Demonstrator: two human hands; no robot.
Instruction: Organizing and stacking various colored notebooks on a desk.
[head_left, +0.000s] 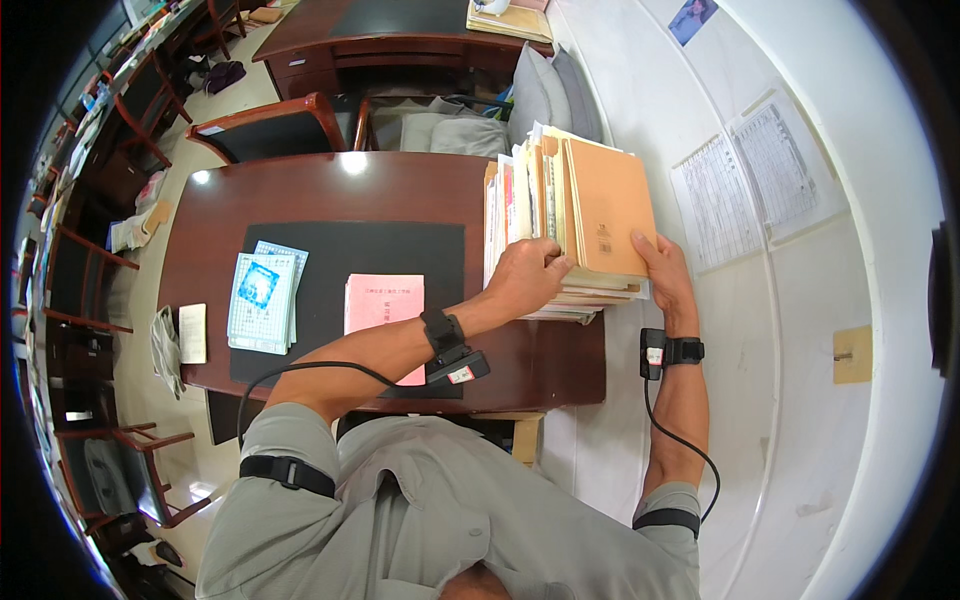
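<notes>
A tall stack of booklets and papers (517, 202) stands at the right end of the wooden desk, against the wall. On its near right side are brown kraft-covered booklets (611, 199), the outermost bearing a small printed mark. My left hand (529, 271) pinches at their lower left edge with curled fingers; the fingertips are partly hidden. Around the lower right corner of the same booklets, my right hand (666, 271) has its thumb on the cover and its fingers behind. Pink-covered booklets (384, 300) lie left of the stack, partly beneath my left forearm.
Light blue-green booklets (259, 300) rest on the black desk mat (337, 247). A cream notepad (193, 334) sits at the left edge of the desk (300, 187). Behind are a chair (266, 127) and grey cushions (540, 90). The white wall (735, 315) rises close on the right.
</notes>
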